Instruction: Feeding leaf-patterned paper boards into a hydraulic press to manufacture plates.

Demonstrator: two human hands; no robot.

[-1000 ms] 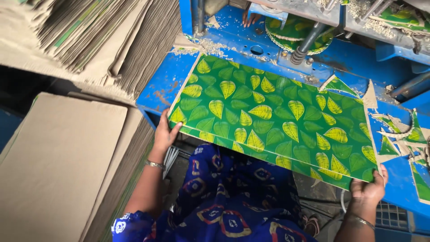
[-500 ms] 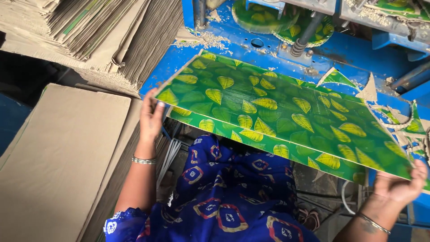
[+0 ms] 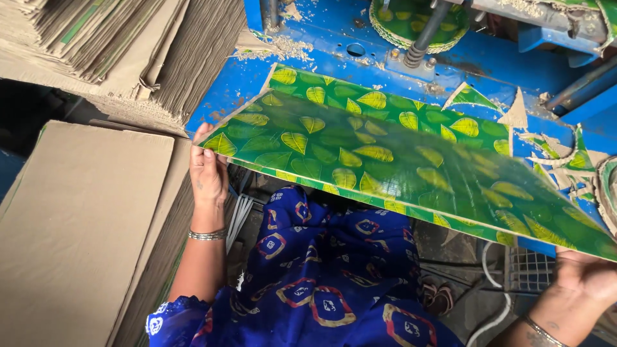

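The green leaf sheet (image 3: 398, 167) has been lifted up off the blue machine table (image 3: 225, 83) and now tilts in the air above its front edge. The left hand (image 3: 207, 170) grips the sheet's left corner. The right hand (image 3: 588, 276) holds the right end from below. Another leaf sheet (image 3: 385, 106) lies on the table behind.

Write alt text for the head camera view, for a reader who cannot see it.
Two bare hands, left hand and right hand, hold a glossy green leaf-patterned sheet by its ends above a blue machine bed. A similar sheet lies beneath it, and stacked brown cardboard sits at left.
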